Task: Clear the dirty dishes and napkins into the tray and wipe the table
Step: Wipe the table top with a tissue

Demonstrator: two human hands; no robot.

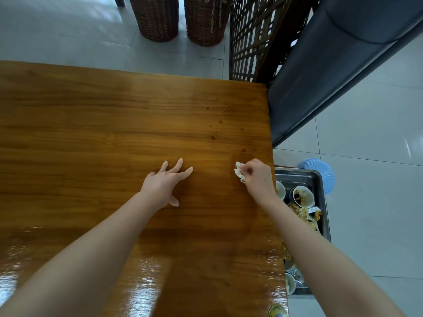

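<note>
My left hand (166, 183) rests flat on the wooden table (91, 124) with its fingers spread. My right hand (257, 177) pinches a crumpled white napkin (239, 171) against the tabletop near the right edge. Red-brown sauce spots (213, 137) dot the wood beyond the napkin. A metal tray (319, 179) sits low beside the table's right edge, holding dirty white bowls (302, 195) and food scraps (304, 213); my right forearm hides part of it.
A blue plastic stool (320, 172) stands behind the tray. A dark grey padded bench (320, 88) and a wooden lattice screen (254, 37) lie past the table's far right corner. Two wicker baskets (158, 17) stand on the tiled floor beyond.
</note>
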